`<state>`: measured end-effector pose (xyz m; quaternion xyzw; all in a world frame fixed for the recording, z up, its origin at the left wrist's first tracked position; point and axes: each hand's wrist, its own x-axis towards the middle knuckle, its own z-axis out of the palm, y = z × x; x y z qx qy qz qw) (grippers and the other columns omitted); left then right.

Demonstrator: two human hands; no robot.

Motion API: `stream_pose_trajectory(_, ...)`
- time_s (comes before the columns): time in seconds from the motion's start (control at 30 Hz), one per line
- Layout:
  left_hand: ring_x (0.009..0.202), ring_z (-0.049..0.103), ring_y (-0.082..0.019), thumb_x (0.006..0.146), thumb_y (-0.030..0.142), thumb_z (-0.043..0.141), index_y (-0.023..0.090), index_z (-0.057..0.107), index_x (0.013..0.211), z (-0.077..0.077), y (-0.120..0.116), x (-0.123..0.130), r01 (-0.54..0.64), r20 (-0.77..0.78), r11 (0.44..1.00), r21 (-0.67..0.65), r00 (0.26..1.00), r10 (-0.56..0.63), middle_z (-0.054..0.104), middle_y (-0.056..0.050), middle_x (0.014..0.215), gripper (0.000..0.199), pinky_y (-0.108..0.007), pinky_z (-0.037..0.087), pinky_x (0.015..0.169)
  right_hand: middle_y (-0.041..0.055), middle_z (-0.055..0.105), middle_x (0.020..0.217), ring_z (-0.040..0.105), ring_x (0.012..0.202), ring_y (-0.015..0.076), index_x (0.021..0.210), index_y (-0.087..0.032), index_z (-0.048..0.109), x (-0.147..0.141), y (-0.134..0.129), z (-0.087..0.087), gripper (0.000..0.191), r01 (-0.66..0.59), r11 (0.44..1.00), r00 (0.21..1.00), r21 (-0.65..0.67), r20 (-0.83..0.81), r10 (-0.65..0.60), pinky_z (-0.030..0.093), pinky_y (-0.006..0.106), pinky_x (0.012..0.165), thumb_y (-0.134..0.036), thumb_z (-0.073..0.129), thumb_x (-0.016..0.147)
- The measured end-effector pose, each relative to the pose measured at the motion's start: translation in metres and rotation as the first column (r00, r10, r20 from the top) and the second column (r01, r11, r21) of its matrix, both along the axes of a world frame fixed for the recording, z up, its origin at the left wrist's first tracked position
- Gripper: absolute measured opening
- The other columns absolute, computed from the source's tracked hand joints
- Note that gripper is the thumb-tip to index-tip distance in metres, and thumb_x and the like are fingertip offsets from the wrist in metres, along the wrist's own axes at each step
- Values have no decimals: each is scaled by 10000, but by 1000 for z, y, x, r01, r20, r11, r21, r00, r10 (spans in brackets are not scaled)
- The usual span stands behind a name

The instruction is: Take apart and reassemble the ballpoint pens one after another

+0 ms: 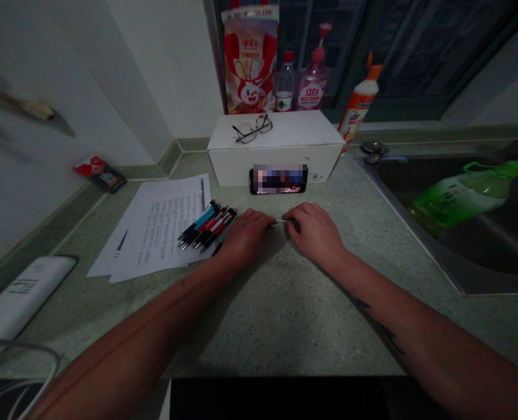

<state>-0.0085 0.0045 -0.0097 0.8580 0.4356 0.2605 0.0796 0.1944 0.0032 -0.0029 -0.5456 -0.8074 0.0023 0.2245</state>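
Observation:
A thin pale rod (281, 221) spans the small gap between my hands; its ends are hidden in my fingers, so I cannot tell its exact kind. My left hand (249, 228) is closed in a pinch at the rod's left end, with a dark bit showing by the fingertips. At the right end, my right hand (314, 227) pinches it with curled fingers. Both hands rest low over the counter. Just left of my left hand, several click pens (207, 224) with black, blue and red barrels lie bunched on printed paper sheets (154, 233).
Behind my hands a phone (278, 179) leans on a white box (280, 131) carrying eyeglasses (254, 129). Bottles and a bag (250, 64) stand behind. The sink (460, 286) at right holds a green jug (464, 195). A white power strip-like device (27, 297) and cables are left.

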Motion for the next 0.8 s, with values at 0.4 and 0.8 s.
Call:
stream_pose_trajectory(0.4,1114,645,-253,885,-25,461,206,699,1118,-7,3,-1,-39,89,999,7,995,38,722,-88,1143,404,-428,541,980,120,722,1019,614,1006,296,1025,-184,750,-1,1,-3,194,-131,991,989,1,-69,131,482,434,886,-175,571,952)
stream_pose_trajectory(0.8,989,727,-203,933,69,591,229,627,1235,-6,-1,3,-8,300,995,-100,953,38,723,-83,1206,344,-390,595,937,100,706,1069,613,1059,277,1126,-212,706,-2,1,-3,235,-262,963,961,-68,-106,254,493,432,930,-126,566,958)
